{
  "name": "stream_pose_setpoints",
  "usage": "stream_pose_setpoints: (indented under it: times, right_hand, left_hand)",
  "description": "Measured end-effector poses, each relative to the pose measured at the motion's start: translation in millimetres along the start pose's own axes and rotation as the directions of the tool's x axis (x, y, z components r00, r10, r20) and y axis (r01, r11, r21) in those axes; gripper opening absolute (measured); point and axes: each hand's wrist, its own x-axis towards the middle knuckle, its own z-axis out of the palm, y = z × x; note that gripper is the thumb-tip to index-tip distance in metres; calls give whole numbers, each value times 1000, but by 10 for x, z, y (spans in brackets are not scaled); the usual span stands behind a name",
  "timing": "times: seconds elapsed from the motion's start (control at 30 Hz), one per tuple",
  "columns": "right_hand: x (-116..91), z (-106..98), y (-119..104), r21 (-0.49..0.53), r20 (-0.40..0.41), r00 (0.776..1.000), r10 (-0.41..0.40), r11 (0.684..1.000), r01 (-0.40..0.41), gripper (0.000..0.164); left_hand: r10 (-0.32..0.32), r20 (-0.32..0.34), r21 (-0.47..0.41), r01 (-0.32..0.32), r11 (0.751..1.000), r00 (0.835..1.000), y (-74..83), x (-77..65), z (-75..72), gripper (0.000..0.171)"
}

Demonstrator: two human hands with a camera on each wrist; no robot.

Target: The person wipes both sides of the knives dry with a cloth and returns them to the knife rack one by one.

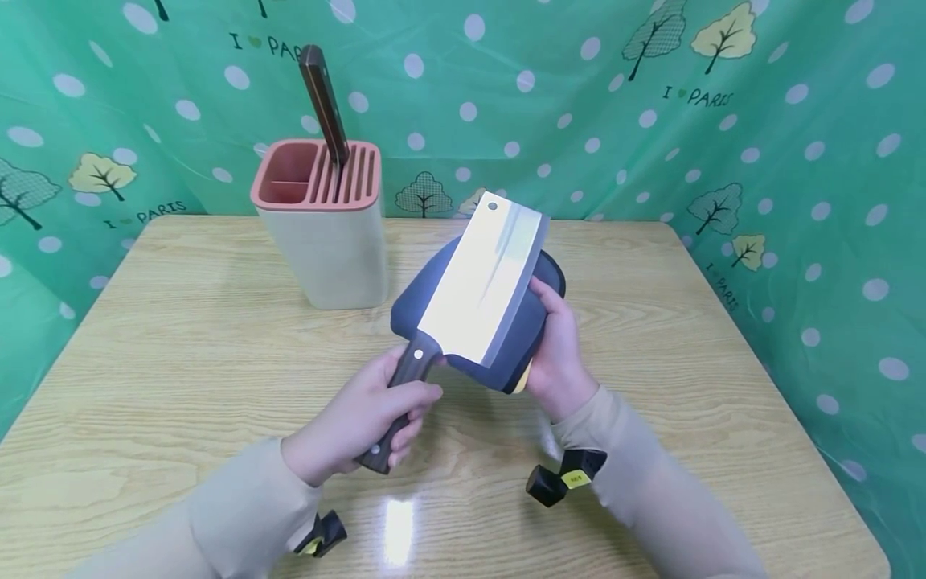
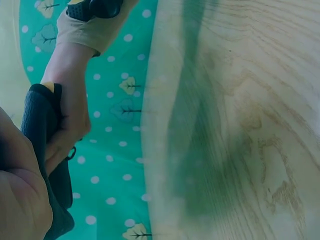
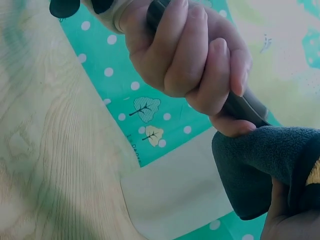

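In the head view, my left hand [image 1: 365,410] grips the dark handle [image 1: 408,378] of a cleaver, fingers and thumb wrapped round it. Its broad shiny blade [image 1: 485,281] slants up and away, with a small hole near the far end. Behind the blade lies a folded dark blue cloth [image 1: 423,293], a bit of yellow showing at its lower edge. My right hand [image 1: 564,354] holds this cloth from the right, thumb by the blade's edge; its other fingers are mostly hidden. The right wrist view shows the cloth's fuzzy surface [image 3: 260,150] close to the handle.
At the back left of the wooden table [image 1: 181,362] stands a pale knife holder [image 1: 333,257] with a pink slotted top. A dark-handled knife [image 1: 325,104] stands in one slot. A green patterned curtain [image 1: 463,96] hangs behind and along the sides.
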Motion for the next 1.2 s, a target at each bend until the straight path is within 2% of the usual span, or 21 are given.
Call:
stream_pose_setpoints:
  times: [0.23,0.47,0.73,1.2]
  right_hand:
    - [17,23,-11,-22,-23,999,-32,999,32,34]
    - [76,28,-89,-2,-29,998,-47,999,47,37]
    - [121,21,-221,-37,-53,994,-97,995,95,40]
    - [285,24,-513,119,-95,985,-142,981,153,36]
  left_hand:
    - [-4,8,7,4,1000,1000,28,-1,-8,49]
    - [8,40,-31,-7,1000,999,23,-21,-28,43]
    - [19,64,-6,-19,1000,998,-17,-66,-25,43]
    - [36,69,13,-37,999,997,-76,-81,-22,40]
